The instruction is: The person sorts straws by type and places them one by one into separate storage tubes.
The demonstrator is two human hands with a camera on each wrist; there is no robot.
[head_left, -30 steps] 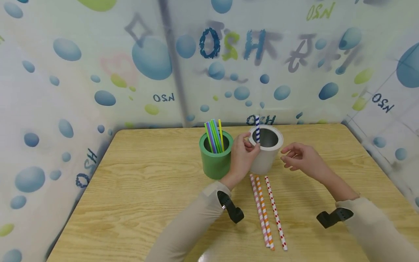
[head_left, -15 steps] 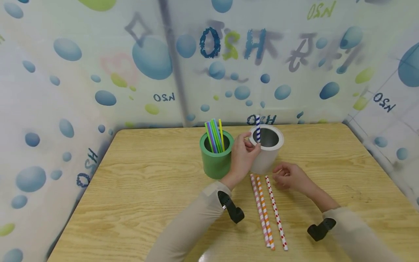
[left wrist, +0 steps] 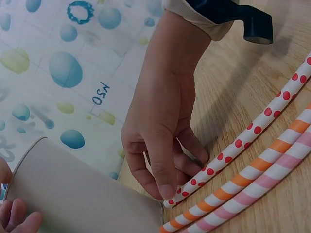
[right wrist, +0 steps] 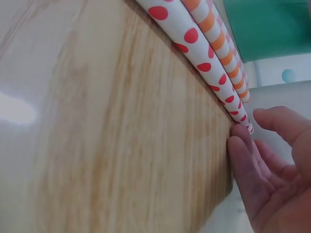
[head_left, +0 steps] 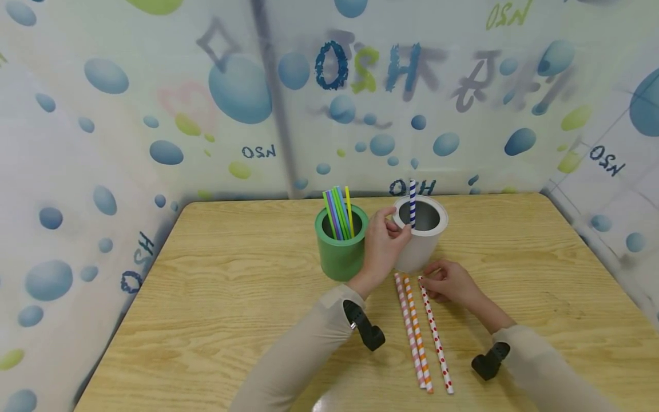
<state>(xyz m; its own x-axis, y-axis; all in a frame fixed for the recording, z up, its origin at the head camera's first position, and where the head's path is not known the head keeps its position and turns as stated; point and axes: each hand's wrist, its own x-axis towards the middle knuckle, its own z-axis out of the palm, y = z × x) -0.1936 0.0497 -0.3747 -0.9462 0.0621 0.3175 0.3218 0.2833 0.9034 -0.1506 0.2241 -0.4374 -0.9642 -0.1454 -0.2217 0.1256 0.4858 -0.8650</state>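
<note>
Head view: light-gray cup (head_left: 422, 252) steadied by left hand (head_left: 383, 246), fingers curled at the rim, thumb against the near side. Inside, nearly upright, blue-and-white striped paper straw (head_left: 412, 200). Just beside, to the left, green cup (head_left: 342, 262) with slim colored straws (head_left: 338, 213), among them green, purple, blue and yellow. In front of the light-gray cup, flat on the wood-grain table (head_left: 231, 286): pink-striped paper straw (head_left: 409, 332), orange-striped paper straw (head_left: 418, 335) close alongside and, a little apart to the right, red-dotted paper straw (head_left: 436, 337). At the far end of the last, right hand (head_left: 453, 283), with thumb and fingers narrowly spaced. Left wrist view: red-dotted paper straw flat on the table along its visible length, tip partly covered by a right-hand digit, at the base of the light-gray cup; contact there cannot be told. At the frame edge, left fingertips curled against the cup wall. Right wrist view: dotted end between digits of the right hand, with a small gap on one side. Firm pinch or mere touch: cannot tell. Step in hand, as judged: taking up the red-dotted paper straw, not yet lifted. For the next move, likely needed: secure pinch at that end, then lift and tilt toward upright, clear of the cup rim, with left-hand steadying maintained. Probably light and prone to roll.
</note>
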